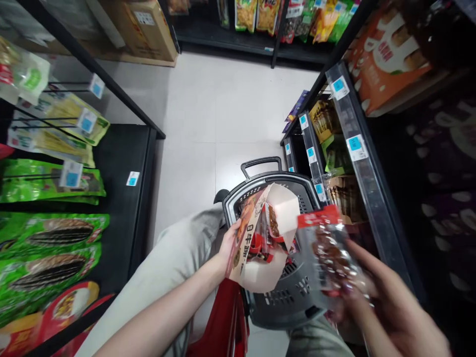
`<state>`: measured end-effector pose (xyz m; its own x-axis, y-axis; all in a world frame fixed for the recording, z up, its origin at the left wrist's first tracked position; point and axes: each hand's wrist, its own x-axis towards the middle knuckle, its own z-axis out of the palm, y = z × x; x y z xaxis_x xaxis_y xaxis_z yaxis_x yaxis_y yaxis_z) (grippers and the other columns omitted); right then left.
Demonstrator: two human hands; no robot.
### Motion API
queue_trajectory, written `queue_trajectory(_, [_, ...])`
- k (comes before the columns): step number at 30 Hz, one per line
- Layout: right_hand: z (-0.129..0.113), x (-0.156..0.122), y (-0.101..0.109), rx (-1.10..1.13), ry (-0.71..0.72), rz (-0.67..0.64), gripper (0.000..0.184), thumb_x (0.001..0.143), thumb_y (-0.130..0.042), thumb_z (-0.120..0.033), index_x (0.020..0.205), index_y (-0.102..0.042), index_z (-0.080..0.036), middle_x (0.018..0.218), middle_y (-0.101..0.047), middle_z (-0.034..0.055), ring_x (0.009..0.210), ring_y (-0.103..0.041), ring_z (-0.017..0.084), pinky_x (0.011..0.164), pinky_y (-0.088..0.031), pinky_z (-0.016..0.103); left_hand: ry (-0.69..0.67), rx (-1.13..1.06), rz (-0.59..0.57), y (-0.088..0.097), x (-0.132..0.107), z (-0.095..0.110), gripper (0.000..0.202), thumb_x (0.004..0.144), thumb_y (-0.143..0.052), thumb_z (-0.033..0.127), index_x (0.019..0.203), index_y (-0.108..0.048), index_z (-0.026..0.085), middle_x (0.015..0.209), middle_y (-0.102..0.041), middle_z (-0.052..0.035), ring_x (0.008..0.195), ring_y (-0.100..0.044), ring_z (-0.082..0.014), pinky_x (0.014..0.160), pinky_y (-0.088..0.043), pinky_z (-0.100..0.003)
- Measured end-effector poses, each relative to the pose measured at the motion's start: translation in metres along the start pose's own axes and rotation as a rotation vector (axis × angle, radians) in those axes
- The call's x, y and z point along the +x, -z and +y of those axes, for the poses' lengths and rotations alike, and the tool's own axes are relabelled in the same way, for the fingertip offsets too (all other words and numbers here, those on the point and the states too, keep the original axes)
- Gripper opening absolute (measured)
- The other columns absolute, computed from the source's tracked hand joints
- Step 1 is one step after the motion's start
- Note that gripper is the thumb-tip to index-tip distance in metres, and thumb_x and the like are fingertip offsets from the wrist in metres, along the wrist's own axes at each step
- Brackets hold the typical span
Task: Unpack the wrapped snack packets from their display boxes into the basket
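My left hand (pixel 226 250) grips the left side of an open printed cardboard box (pixel 284 206), fingers closed round its edge. Several small red-and-clear snack packets (pixel 260 243) lie inside the box, which is tilted over a dark grey shopping basket (pixel 278 312). To the right, my right hand (pixel 383 297) is closed on a clear snack packet (pixel 329 248) with a red top and brown pieces inside. This packet is slightly blurred, and it hangs above the basket's right side. Whether more packets are in that hand, I cannot tell.
Shelves with price tags (pixel 358 147) stand close on my right, beside a large orange box (pixel 390 54). On the left, green seed bags (pixel 55 233) fill a black shelf (pixel 128 148). A cardboard carton (pixel 152 29) sits beyond on the pale tiled floor (pixel 215 104).
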<state>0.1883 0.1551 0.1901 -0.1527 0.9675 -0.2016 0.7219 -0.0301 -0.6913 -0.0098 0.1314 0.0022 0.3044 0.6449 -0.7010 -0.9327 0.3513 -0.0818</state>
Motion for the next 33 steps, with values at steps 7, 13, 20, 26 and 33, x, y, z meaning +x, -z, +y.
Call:
queue_trajectory(7, [-0.042, 0.029, -0.08, -0.35, 0.147, -0.17, 0.042, 0.084, -0.034, -0.017, 0.122, -0.051, -0.011, 0.057, -0.065, 0.0049, 0.045, -0.061, 0.019, 0.039, -0.041, 0.024, 0.001, 0.009, 0.003, -0.005, -0.005, -0.003, 0.039, 0.086, -0.045, 0.035, 0.098, -0.068, 0.005, 0.084, -0.075, -0.0119, 0.081, -0.07, -0.0243, 0.086, -0.05, -0.036])
queue_trajectory(13, [-0.052, 0.048, -0.115, -0.595, 0.003, -0.243, 0.035, 0.084, -0.039, -0.012, 0.113, -0.057, -0.008, 0.061, -0.066, 0.0089, 0.052, -0.063, 0.02, 0.044, -0.039, 0.025, -0.039, -0.021, 0.155, -0.016, -0.01, -0.003, 0.04, 0.091, -0.037, 0.032, 0.091, -0.069, 0.008, 0.068, -0.073, -0.0064, 0.084, -0.07, -0.0223, 0.091, -0.048, -0.033])
queue_trajectory(20, [-0.05, 0.052, -0.124, -0.532, 0.164, -0.361, 0.04, 0.083, -0.035, -0.01, 0.115, -0.059, -0.01, 0.071, -0.068, 0.0107, 0.059, -0.063, 0.019, 0.051, -0.045, 0.027, -0.128, 0.004, 0.189, -0.007, -0.004, -0.001, 0.03, 0.088, -0.045, 0.031, 0.084, -0.07, 0.015, 0.069, -0.072, -0.0014, 0.072, -0.069, -0.0164, 0.087, -0.049, -0.028])
queue_trajectory(26, [0.055, 0.04, -0.085, -0.024, -0.151, 0.227, 0.041, 0.092, -0.03, -0.033, 0.121, -0.055, -0.017, 0.072, -0.064, 0.003, 0.059, -0.058, 0.014, 0.054, -0.044, 0.024, -0.042, 0.019, 0.119, -0.004, -0.007, 0.006, 0.037, 0.086, -0.045, 0.039, 0.084, -0.069, 0.011, 0.07, -0.072, -0.0067, 0.085, -0.068, -0.0255, 0.088, -0.049, -0.04])
queue_trajectory(33, [0.242, 0.078, -0.154, -0.498, -0.69, -0.332, 0.034, 0.089, -0.047, -0.032, 0.114, -0.058, -0.011, 0.104, -0.065, 0.0123, 0.09, -0.062, 0.02, 0.08, -0.046, 0.033, -0.054, 0.097, 0.037, 0.014, -0.011, 0.011, 0.041, 0.088, -0.042, 0.041, 0.081, -0.069, 0.011, 0.071, -0.073, -0.0063, 0.072, -0.069, -0.0239, 0.069, -0.053, -0.034])
